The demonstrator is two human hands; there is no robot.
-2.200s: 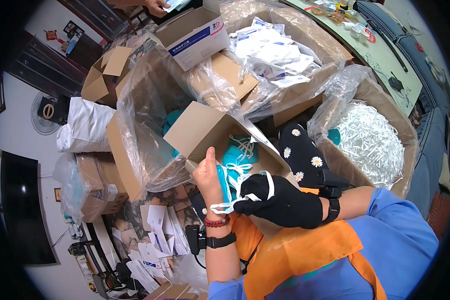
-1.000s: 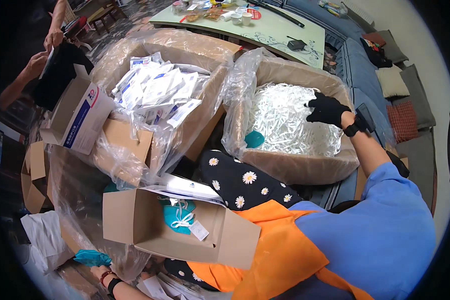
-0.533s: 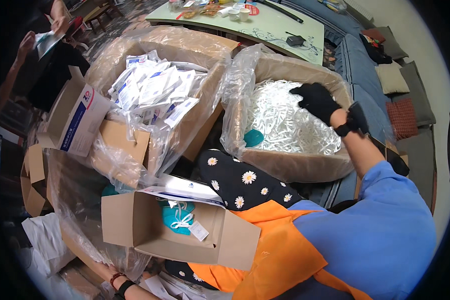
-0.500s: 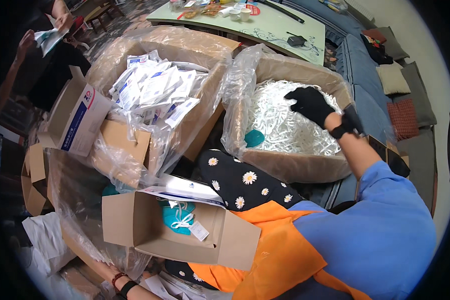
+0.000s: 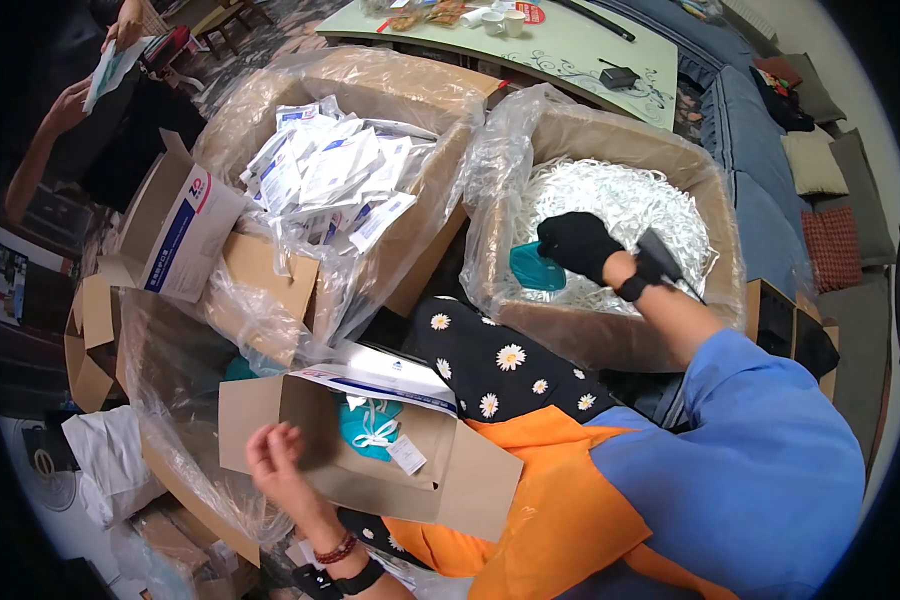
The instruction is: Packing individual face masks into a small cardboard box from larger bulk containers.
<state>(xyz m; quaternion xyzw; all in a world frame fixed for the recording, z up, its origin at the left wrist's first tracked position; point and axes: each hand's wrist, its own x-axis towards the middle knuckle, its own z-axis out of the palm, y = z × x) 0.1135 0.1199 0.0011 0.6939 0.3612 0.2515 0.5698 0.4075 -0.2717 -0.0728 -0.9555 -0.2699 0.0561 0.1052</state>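
Observation:
My right hand (image 5: 580,245), in a black glove, is closed on the edge of a teal face mask (image 5: 536,270) at the left side of a plastic-lined carton (image 5: 595,330). White strips (image 5: 640,195) fill that carton. Bare and with its fingers loosely bent and apart, my left hand (image 5: 285,480) hovers by the near left side of an open cardboard box (image 5: 485,470) on my lap. Nothing shows in its fingers. Inside the box lie teal masks (image 5: 355,428) with white straps and a white tag (image 5: 406,455).
A lined carton (image 5: 450,110) holds many white packets (image 5: 330,170), with a printed box (image 5: 185,235) beside it. Another plastic-lined carton (image 5: 160,350) stands left of my lap. Beyond are a pale table (image 5: 570,60) and a blue sofa (image 5: 760,170). Another person's hands (image 5: 65,105) hold a mask-like piece.
My right hand has moved down and left across the strips onto the teal mask. My left hand has risen from the lower left carton to the box. The view has shifted slightly.

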